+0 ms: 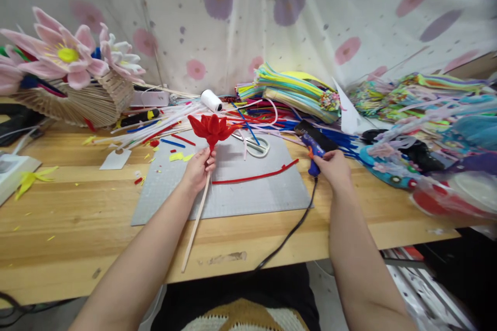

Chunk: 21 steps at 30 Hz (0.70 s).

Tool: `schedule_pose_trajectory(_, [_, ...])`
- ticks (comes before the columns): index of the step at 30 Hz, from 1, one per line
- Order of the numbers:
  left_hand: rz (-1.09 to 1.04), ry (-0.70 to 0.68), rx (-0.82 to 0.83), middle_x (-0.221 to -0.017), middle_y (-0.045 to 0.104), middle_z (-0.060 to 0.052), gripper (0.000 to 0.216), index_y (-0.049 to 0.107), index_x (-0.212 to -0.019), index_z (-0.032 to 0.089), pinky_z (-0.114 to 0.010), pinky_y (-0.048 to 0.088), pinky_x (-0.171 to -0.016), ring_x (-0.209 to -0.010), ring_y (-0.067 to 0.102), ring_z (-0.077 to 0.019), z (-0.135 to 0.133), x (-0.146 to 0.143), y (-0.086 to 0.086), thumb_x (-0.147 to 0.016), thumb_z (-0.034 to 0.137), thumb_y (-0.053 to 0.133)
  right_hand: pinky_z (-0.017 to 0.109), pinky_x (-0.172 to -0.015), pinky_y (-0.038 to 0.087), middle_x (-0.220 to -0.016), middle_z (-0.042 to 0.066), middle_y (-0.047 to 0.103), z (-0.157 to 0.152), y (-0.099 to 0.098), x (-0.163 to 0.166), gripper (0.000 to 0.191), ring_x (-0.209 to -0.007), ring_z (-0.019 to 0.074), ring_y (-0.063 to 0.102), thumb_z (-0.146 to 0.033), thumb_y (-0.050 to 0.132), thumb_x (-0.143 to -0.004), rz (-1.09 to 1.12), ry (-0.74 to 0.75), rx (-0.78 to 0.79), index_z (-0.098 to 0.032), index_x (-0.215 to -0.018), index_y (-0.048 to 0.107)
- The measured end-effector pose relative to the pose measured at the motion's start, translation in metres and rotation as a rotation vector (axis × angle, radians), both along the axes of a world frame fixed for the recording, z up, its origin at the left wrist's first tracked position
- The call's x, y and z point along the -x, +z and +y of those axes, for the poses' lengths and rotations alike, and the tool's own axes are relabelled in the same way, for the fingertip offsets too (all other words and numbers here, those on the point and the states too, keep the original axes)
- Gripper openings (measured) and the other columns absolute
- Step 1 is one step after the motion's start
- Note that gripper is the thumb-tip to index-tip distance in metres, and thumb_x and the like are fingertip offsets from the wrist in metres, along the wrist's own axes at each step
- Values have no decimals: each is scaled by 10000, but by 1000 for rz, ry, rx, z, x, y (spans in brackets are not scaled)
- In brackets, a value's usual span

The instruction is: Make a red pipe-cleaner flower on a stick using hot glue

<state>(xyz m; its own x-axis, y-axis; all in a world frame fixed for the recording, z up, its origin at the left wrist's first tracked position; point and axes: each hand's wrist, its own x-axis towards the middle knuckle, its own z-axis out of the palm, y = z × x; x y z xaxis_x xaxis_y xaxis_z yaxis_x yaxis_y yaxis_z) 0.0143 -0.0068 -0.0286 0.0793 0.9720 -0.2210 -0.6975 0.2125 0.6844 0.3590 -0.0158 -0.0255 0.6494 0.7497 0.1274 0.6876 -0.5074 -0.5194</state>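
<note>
My left hand (201, 169) is closed around the stem of a red pipe-cleaner flower (213, 128), held upright over the grey cutting mat (171, 201). Its pale stick (198, 220) slants down from my fist past the mat's front edge. At the mat's right side, my right hand (334, 166) grips a blue glue gun (313, 152) with an orange trigger. The gun's nozzle points away from me, and a black cord (293, 230) trails from its handle toward the table's front edge. Between my hands a red pipe cleaner (256, 178) lies across the mat.
White-handled scissors (258, 148) rest at the mat's back. Behind them lie bundled pipe cleaners (291, 92) and a white thread spool (210, 100). A basket (112, 95) of pink flowers stands back left. A white paper tag (115, 159) lies left of the mat, and plastic-wrapped items (454, 194) sit at right.
</note>
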Motion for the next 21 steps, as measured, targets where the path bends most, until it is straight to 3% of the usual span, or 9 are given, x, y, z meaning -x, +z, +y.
schedule_pose_trajectory(6, [-27,4,35,-571,451,11,91,573,-746,64,-76,225,-315,-397,326,5,3,1,-1,-786,62,492,251,-547,410,-662,-54,456,3,16,23,324,-575,98,471,-285,660,-562,329,150,-601,-204,-755,413])
schedule_pose_trajectory(9, [-42,11,46,-594,474,-6,137,583,-760,54,-73,228,-316,-408,356,5,3,2,-2,-809,75,458,213,-493,410,-671,-68,474,11,30,47,437,-559,80,488,-249,714,-477,686,261,-721,-212,-775,397])
schedule_pose_trajectory(12, [-48,-9,51,-622,505,-27,151,604,-816,50,-76,240,-315,-430,397,-7,3,2,-4,-813,113,467,210,-489,428,-642,-62,507,17,41,71,388,-529,70,498,-230,705,-482,1093,452,-579,-198,-774,452])
schedule_pose_trajectory(15, [-18,-26,40,-660,547,-50,167,611,-870,59,-84,243,-311,-448,421,-19,3,1,-4,-807,135,476,206,-512,429,-676,-36,556,19,42,94,312,-538,60,497,-224,687,-520,1339,639,-412,-184,-782,522])
schedule_pose_trajectory(18, [30,-36,20,-698,574,-66,195,606,-894,58,-90,237,-306,-451,425,-24,3,0,-5,-814,133,445,199,-484,387,-688,-28,585,18,31,112,287,-511,54,476,-245,685,-557,1408,784,-285,-191,-801,545])
schedule_pose_trajectory(21, [68,-51,17,-716,583,-74,196,598,-880,51,-97,249,-310,-459,437,-29,2,-1,-4,-800,97,425,203,-457,343,-722,-4,618,14,17,124,258,-485,54,457,-290,680,-604,1308,913,-167,-184,-806,560])
